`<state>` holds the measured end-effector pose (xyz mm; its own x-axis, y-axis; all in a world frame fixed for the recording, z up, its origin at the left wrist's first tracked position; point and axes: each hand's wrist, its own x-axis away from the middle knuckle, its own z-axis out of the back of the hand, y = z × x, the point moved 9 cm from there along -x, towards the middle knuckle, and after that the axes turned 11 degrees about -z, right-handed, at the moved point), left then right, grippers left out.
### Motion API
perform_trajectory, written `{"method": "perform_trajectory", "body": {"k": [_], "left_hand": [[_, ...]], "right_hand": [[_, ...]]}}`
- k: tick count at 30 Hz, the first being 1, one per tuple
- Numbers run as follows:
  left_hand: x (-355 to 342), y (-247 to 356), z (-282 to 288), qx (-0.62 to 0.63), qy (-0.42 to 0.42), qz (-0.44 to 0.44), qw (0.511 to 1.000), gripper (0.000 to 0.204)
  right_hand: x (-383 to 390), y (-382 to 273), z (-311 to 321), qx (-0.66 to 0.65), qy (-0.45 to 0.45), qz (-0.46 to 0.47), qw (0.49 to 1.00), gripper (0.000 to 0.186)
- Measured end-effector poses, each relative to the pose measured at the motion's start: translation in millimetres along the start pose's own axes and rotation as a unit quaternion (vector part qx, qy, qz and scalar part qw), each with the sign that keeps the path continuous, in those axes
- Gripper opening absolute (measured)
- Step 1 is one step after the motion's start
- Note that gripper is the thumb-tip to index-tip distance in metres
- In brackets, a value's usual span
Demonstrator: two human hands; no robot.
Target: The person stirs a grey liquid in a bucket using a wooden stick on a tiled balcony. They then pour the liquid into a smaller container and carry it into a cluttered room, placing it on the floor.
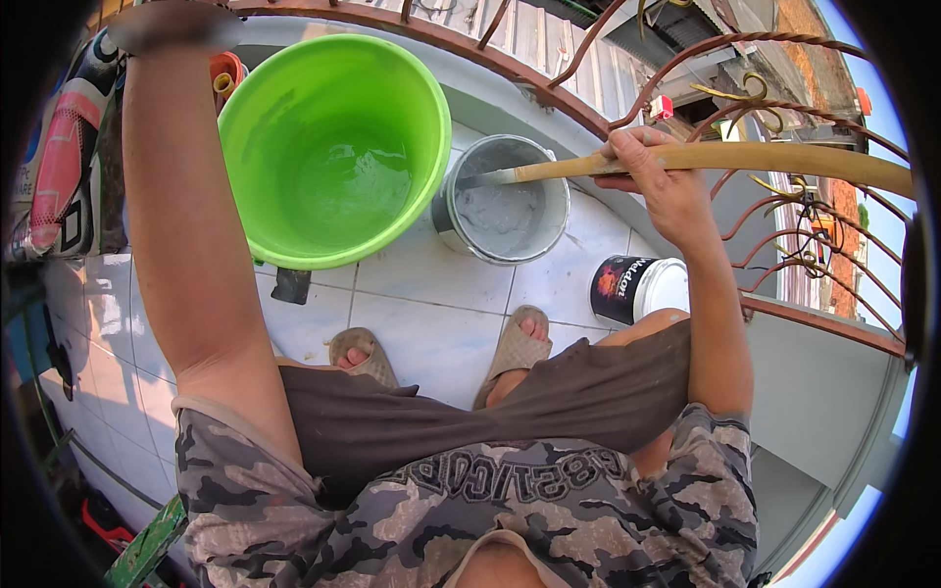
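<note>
Wooden-handled tool (745, 156) is extending rightward from inside the bucket (510, 152); right hand (671, 196), right of bucket, is gripping it, fingers closed. Left hand (178, 27) (blurred; opening and hold cannot be told) is reaching leftward of bucket, beyond the green tub (274, 147).

White tiled floor (421, 304) under a green tub (294, 118), grey bucket (446, 220), tan sandals (377, 368) and dark-labelled can (623, 289), perhaps sideways.

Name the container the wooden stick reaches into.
The middle bucket, between the green tub and black-and-white can; the wooden stick enters neither of those.
</note>
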<state>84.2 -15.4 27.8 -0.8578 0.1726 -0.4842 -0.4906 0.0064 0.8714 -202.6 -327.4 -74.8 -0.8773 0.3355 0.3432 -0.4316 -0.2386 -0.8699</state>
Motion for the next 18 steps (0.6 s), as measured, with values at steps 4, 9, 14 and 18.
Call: {"method": "perform_trajectory", "body": {"k": [4, 9, 14, 18], "left_hand": [[16.2, 15.1, -4.9, 0.021, 0.040, -0.033, 0.998, 0.017], [16.6, 10.7, -1.2, 0.033, 0.039, -0.005, 0.999, 0.020], [17.5, 13.5, -0.2, 0.015, 0.061, 0.016, 0.998, 0.019], [-6.8, -12.4, 14.9, 0.073, -0.028, -0.012, 0.997, 0.017]], "right_hand": [[9.5, -15.3, 19.8, 0.100, 0.061, -0.002, 0.993, 0.031], [20.4, -6.6, 16.0, 0.118, 0.002, -0.062, 0.991, 0.030], [7.1, -13.7, -5.2, 0.043, -0.010, 0.015, 0.999, 0.029], [1.2, -25.9, 8.3, 0.096, 0.046, 0.056, 0.993, 0.028]]}}
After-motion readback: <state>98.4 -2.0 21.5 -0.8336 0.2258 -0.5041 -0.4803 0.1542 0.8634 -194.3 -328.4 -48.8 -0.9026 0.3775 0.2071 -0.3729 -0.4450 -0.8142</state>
